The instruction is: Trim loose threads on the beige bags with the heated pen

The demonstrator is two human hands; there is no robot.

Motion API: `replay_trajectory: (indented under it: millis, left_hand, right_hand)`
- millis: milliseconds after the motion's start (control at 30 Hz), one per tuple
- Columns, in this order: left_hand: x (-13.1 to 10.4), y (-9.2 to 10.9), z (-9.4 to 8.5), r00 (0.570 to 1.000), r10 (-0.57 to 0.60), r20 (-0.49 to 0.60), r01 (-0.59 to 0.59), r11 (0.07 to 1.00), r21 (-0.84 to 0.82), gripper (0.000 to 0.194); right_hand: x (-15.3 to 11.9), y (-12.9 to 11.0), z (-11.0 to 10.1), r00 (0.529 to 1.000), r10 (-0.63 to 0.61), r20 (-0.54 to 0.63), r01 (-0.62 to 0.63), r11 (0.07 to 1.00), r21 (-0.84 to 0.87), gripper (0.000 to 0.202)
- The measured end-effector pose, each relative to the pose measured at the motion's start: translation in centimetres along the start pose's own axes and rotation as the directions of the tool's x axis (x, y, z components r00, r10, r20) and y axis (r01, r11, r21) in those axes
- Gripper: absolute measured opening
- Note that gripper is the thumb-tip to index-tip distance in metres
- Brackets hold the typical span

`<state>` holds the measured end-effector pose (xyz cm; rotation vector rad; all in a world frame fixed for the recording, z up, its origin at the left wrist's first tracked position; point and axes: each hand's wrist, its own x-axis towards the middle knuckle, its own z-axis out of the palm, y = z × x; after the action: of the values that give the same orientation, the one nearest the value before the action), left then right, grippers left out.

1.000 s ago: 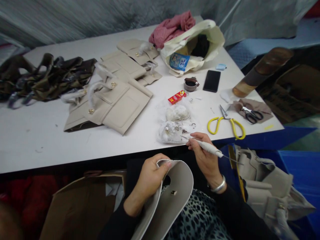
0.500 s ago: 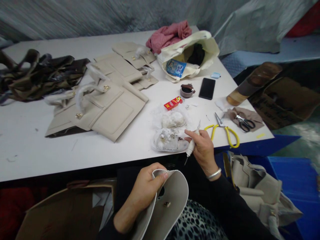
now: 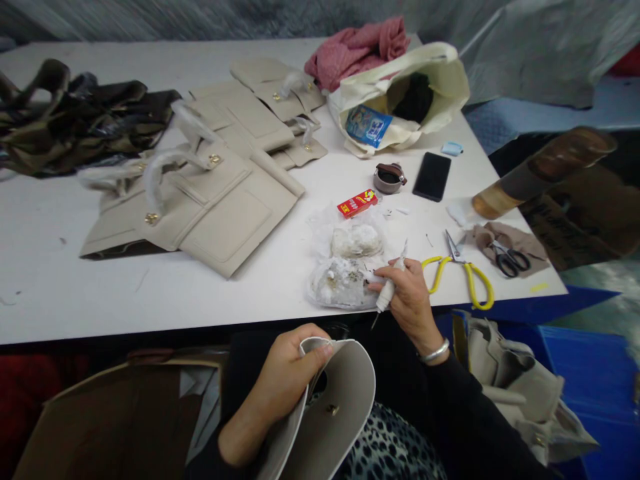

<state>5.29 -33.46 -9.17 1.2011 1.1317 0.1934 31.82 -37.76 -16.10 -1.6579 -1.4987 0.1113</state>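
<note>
White surface (image 3: 250, 307) with a grey sheet hanging behind; on it, near the closest edge, sits a clear packet (image 3: 335, 283) of small pale bits. Left of the packet lie beige handbags (image 3: 220, 207); to its right, yellow scissors (image 3: 473, 287); beyond it, a red box (image 3: 357, 203). Both hands are occupied. Nearer the person than the packet, off the surface, the left hand (image 3: 287, 370) grips the top edge of a curved beige piece (image 3: 350, 380), thumb over the rim, its inner side and a small gold clasp (image 3: 332, 410) facing up. At the packet's right edge, the right hand (image 3: 410, 297) is closed around a white-handled awl (image 3: 386, 295), thin point angled down toward the person. Its free fingers reach over the packet; whether they pinch anything cannot be told. Judging by this, the step in hand is fetching from the packet while keeping the piece steady; the next move calls for a light pinch without loosening the awl.
</note>
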Motion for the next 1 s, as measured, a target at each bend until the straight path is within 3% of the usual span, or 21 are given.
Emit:
replay_trajectory:
  millis: [133,400,1000]
  left_hand:
    - [0.2,-0.1,-0.1,1.000,-0.002,0.017,0.002,1.000,-0.013,0.031]
    - [0.6,-0.1,-0.2,0.999,-0.009,0.043,0.009,1.000,-0.004,0.032]
    - [0.4,-0.4,-0.7,0.999,0.038,0.035,-0.038,0.999,-0.005,0.029]
  right_hand:
    - [-0.5,-1.3,-0.8,1.000,0.028,0.010,-0.029,0.994,0.103,0.023]
    - [-1.2,-3.2,-2.5,0.988,-0.054,0.144,0.040,0.995,0.095,0.032]
    - [-0.3,-3.9,-3.3,0.949,-0.147,0.280,0.177,0.980,-0.088,0.035]
